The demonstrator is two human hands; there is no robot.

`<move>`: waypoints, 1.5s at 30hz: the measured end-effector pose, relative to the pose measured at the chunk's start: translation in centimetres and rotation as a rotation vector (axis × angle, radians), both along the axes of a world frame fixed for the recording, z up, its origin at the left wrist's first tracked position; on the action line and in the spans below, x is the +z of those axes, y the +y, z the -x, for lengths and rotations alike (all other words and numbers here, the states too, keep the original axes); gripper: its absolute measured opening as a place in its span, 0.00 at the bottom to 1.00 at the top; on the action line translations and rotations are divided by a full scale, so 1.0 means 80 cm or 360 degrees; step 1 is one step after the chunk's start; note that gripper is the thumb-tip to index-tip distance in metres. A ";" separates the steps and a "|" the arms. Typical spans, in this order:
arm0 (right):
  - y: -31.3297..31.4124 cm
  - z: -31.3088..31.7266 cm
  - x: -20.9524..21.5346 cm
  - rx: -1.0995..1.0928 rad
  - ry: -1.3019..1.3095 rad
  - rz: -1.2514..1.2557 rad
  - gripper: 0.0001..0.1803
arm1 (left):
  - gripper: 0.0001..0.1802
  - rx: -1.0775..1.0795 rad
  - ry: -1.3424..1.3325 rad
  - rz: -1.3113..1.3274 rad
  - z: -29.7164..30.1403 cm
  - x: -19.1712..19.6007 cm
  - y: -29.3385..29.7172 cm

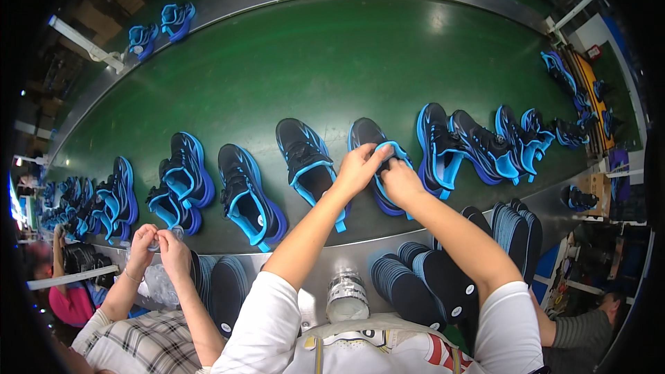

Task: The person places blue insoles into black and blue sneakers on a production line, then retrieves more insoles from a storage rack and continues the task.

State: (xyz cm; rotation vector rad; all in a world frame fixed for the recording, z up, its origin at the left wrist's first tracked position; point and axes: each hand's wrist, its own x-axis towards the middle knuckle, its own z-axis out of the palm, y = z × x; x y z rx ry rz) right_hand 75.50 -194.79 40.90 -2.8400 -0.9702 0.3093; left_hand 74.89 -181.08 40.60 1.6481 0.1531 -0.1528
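While I log this station, my left hand [358, 166] and right hand [400, 181] both pinch the collar of one black-and-blue shoe [377, 166] on the green belt [312, 76], heel nearest me, toe pointing away.

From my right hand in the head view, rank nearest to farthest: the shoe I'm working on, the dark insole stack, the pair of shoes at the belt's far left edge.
From the right hand:
1. Shoe being worked on, touching it.
2. Dark insole stack, near side, below.
3. Pair of shoes, far upper left.
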 end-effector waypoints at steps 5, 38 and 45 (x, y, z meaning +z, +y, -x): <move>0.000 -0.003 -0.005 0.0011 0.0070 0.0090 0.09 | 0.22 0.0013 -0.0025 -0.0021 0.003 -0.002 0.000; 0.034 -0.060 -0.060 0.0327 0.0623 0.0283 0.23 | 0.21 0.0227 -0.0627 -0.0833 0.010 -0.021 -0.044; 0.045 -0.081 -0.025 0.0545 0.0719 0.0645 0.21 | 0.19 0.0125 -0.0769 -0.1222 -0.004 -0.022 -0.024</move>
